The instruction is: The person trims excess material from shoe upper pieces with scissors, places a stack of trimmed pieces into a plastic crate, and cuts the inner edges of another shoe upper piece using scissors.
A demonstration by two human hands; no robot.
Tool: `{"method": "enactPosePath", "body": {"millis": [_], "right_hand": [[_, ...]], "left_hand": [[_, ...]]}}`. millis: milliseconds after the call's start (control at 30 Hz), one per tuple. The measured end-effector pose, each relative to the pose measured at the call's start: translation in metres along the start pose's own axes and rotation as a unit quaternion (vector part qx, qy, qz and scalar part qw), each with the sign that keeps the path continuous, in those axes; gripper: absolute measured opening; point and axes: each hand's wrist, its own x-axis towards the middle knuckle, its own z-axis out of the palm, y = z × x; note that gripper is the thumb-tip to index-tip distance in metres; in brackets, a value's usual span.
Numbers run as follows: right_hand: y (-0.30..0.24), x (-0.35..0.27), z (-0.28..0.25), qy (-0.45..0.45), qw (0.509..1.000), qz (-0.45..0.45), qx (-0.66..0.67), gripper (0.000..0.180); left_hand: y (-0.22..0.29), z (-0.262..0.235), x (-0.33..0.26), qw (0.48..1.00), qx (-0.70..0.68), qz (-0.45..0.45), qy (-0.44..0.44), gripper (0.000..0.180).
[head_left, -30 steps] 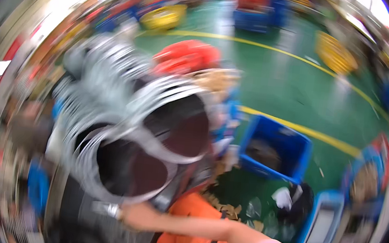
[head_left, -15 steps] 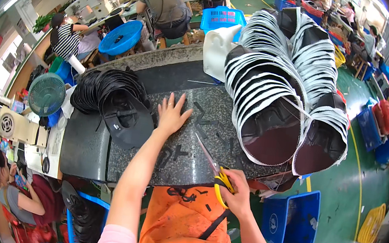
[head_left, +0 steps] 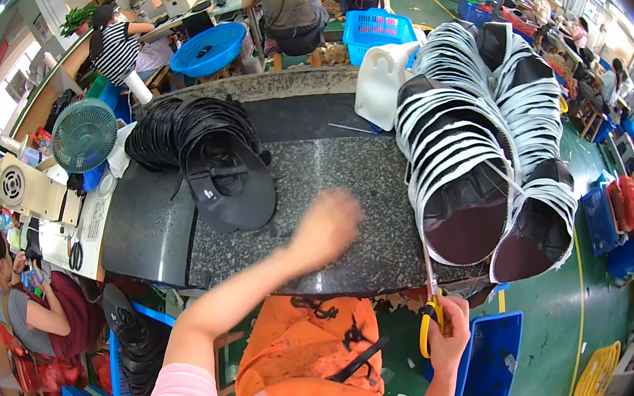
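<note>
My left hand (head_left: 329,227) sweeps low over the speckled dark stone slab (head_left: 313,166); its fingers are smeared by motion. A pair of scissors with yellow handles (head_left: 428,320) is in my right hand (head_left: 450,332), off the slab's near right edge. Their blades point up, toward the white-edged dark shoe uppers (head_left: 461,203). Left of my left hand, a row of black shoe uppers (head_left: 233,196) lies nested together. Dark scraps (head_left: 356,335) lie on my orange apron (head_left: 280,346).
A white plastic jug (head_left: 383,88) stands at the slab's far side beside a thin rod (head_left: 354,129). The blue bin (head_left: 485,366) is on the floor at right. A green fan (head_left: 84,136) and sewing machine (head_left: 28,191) are at left. Several people work nearby.
My left hand has swept right and nearer to me, and the dark scraps have left the slab's middle. More scraps show on the apron. The scissors in my right hand moved right.
</note>
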Motion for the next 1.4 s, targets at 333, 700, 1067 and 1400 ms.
{"method": "enactPosePath", "body": {"millis": [333, 700, 1067, 1400], "right_hand": [[-0.001, -0.015, 0.012, -0.028, 0.998, -0.013, -0.050, 0.048], [0.007, -0.035, -0.012, 0.048, 0.998, 0.010, -0.026, 0.051], [-0.015, -0.033, -0.021, 0.057, 0.998, -0.020, -0.005, 0.056], [-0.015, -0.039, -0.012, 0.078, 0.996, -0.029, -0.022, 0.057]], "left_hand": [[-0.033, 0.013, -0.047, 0.960, -0.165, -0.226, 0.026, 0.038], [0.014, 0.016, -0.100, 0.994, -0.034, -0.095, -0.047, 0.062], [-0.014, 0.071, 0.033, 0.983, 0.072, -0.169, -0.004, 0.074], [0.153, 0.098, -0.043, 0.826, -0.485, 0.069, -0.277, 0.035]]}}
